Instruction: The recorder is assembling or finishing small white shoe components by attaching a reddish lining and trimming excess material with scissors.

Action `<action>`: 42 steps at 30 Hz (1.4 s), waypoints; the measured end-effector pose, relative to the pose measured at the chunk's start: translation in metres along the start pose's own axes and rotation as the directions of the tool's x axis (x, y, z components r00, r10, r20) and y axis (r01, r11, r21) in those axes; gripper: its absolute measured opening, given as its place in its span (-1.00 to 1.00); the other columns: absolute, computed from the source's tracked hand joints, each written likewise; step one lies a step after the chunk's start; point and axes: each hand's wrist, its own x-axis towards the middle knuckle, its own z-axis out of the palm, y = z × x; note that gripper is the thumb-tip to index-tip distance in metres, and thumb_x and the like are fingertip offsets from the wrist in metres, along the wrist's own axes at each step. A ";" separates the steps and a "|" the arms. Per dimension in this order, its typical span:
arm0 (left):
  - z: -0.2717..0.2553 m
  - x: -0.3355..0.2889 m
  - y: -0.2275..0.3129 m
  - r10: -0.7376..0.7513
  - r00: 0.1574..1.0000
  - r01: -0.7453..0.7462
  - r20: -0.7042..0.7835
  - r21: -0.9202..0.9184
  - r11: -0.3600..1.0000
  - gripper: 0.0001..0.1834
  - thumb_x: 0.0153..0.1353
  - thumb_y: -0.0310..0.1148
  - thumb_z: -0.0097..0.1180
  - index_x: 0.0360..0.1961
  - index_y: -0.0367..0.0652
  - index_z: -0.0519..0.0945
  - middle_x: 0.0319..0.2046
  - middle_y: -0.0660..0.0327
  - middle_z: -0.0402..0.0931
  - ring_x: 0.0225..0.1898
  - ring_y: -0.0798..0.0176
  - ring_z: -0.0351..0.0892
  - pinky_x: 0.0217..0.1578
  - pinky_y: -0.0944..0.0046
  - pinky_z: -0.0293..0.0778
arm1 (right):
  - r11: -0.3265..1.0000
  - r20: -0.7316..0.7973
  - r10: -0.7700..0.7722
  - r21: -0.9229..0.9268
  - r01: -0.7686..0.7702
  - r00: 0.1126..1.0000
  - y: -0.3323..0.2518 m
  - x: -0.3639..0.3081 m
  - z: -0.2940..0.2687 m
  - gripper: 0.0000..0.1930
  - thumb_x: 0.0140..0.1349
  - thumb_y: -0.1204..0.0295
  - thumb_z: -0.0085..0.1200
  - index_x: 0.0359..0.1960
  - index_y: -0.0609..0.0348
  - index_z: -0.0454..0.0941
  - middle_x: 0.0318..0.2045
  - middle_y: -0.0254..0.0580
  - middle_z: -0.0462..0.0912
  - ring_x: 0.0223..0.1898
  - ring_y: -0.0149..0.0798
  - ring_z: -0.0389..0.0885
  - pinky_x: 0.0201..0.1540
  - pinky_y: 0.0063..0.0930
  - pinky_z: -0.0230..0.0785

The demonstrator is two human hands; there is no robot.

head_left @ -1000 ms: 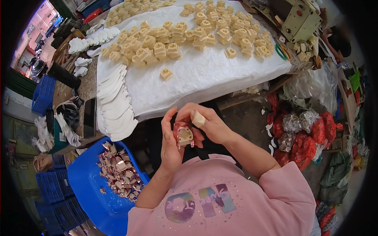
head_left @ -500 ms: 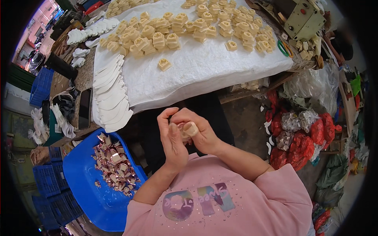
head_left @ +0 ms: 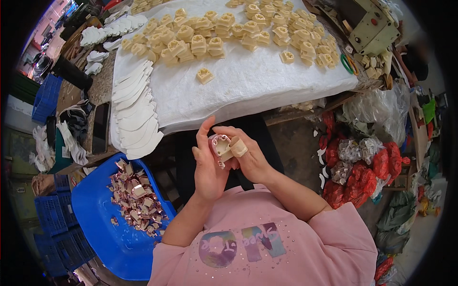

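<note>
Above my lap, both hands are closed round a small hollow piece (head_left: 220, 146), cream inside with a shiny metallic pink, scalloped rim. My left hand (head_left: 210, 169) holds it from the left, its index finger pointing up. My right hand (head_left: 253, 164) grips its right side, the thumb wearing a beige wrap (head_left: 239, 147) and pressing near the rim. The fingers behind the piece are partly hidden. To my left, a blue plastic basin (head_left: 95, 205) holds a heap of similar pink-and-cream pieces (head_left: 138, 195).
Many cream hollow pieces (head_left: 186, 40) cover the far part of a white-sheeted table (head_left: 191, 102). One lone piece (head_left: 204, 76) sits nearer. White curved cutouts (head_left: 136, 114) overlap along the table's left edge. Red plastic bags (head_left: 358, 181) lie at right; blue crates (head_left: 52, 214) stand at far left.
My hands have opened out slightly and turned the piece, so its hollow and pink rim now show. Before, the fingers mostly covered it. The view has shifted slightly.
</note>
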 end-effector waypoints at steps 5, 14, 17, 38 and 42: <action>-0.003 0.002 0.006 0.006 1.000 -0.004 -0.029 0.089 0.996 -0.10 0.15 0.43 -0.54 0.33 -0.01 -0.10 -0.19 0.17 0.41 -0.32 0.28 0.40 -0.46 0.35 0.27 | 0.999 -0.032 -0.027 0.018 0.028 0.999 -0.002 0.009 -0.008 -0.67 0.36 0.39 -0.21 0.12 0.16 0.35 -0.18 -0.26 0.36 -0.46 -0.46 0.44 -0.49 -0.62 0.35; -0.012 0.008 0.014 0.057 0.998 -0.048 -0.021 0.319 0.947 0.01 0.09 0.49 -0.51 0.32 -0.12 -0.16 -0.28 0.17 0.40 -0.41 0.35 0.39 -0.48 0.38 0.31 | 0.888 0.073 -0.166 -0.422 0.181 0.983 -0.007 0.025 -0.018 -0.78 0.20 0.43 -0.01 -0.14 0.23 0.45 -0.39 -0.17 0.41 -0.44 -0.23 0.48 -0.34 -0.44 0.36; -0.014 0.009 0.013 0.065 0.997 -0.034 -0.043 0.507 0.861 0.01 0.11 0.47 -0.47 0.33 -0.14 -0.17 -0.24 0.18 0.39 -0.40 0.36 0.39 -0.47 0.40 0.29 | 0.879 0.017 -0.115 -0.463 0.110 0.993 -0.006 0.024 -0.018 -0.76 0.18 0.39 0.05 -0.16 0.23 0.46 -0.40 -0.17 0.43 -0.43 -0.24 0.49 -0.36 -0.45 0.36; -0.002 0.032 0.025 0.112 0.984 -0.173 0.139 0.899 0.402 -0.59 0.04 -0.48 0.25 -0.06 -0.30 0.44 -0.30 0.21 0.42 -0.28 0.36 0.49 -0.31 0.42 0.41 | 0.912 0.200 0.278 0.254 -0.323 0.940 0.017 0.047 -0.063 -0.84 0.25 0.38 -0.03 -0.37 0.23 0.46 -0.45 -0.33 0.52 -0.54 -0.49 0.40 -0.51 -0.59 0.25; -0.002 0.035 0.018 0.175 0.963 -0.245 0.204 0.934 0.261 -0.56 -0.03 -0.53 0.26 -0.08 -0.30 0.44 -0.37 0.20 0.40 -0.40 0.38 0.45 -0.45 0.44 0.35 | 0.962 0.218 0.222 0.111 -0.251 0.950 0.009 0.045 -0.065 -0.84 0.22 0.38 -0.02 -0.41 0.22 0.45 -0.48 -0.35 0.52 -0.55 -0.48 0.41 -0.53 -0.60 0.26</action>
